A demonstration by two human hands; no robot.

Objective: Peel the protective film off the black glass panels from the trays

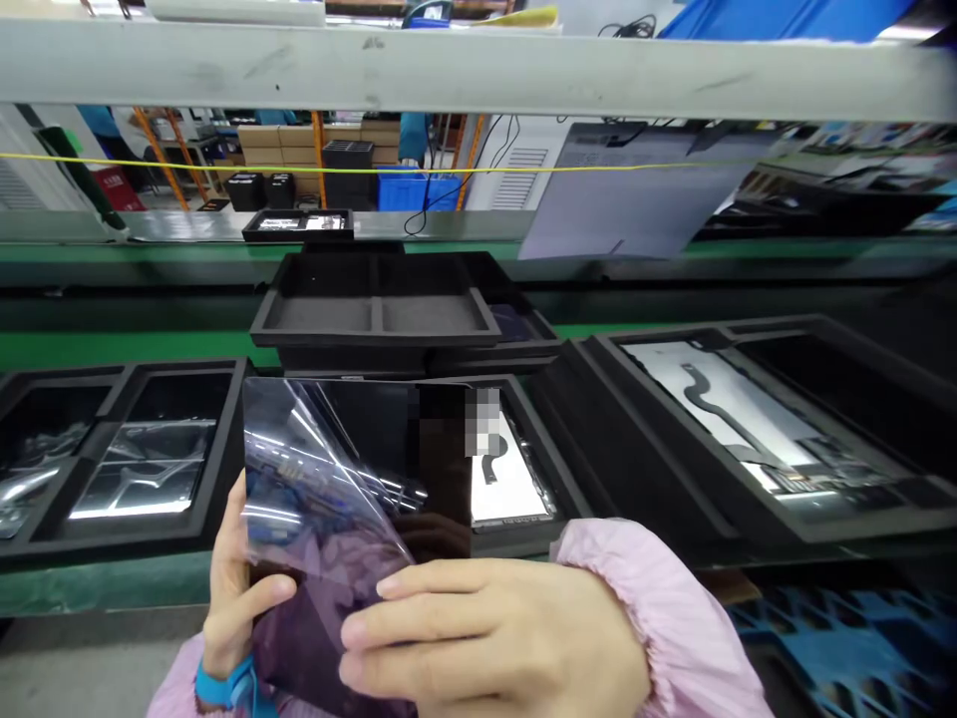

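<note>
A glossy dark screen panel (441, 479) is held up tilted before me, mirroring ceiling lights and pink cloth. Clear film (299, 479) covers its left part, with a diagonal edge running down toward my right fingertips. My left hand (235, 588) grips the panel's left edge, thumb on the front and fingers behind. Across the lower right of the panel lies my right hand (493, 628), its fingers together at the film; its thumb is hidden. Behind the panel, a black foam tray (557, 489) holds a white-backed part with a dark curved strip (493, 459).
At left, a foam tray (243, 399) holds film-covered panels. An angled tray (598, 349) at right carries an opened device. Stacked divided trays (374, 339) stand behind on the green bench. A white beam (478, 70) crosses overhead; a grey sheet (628, 189) hangs beneath it. Blue racks (859, 648) sit lower right.
</note>
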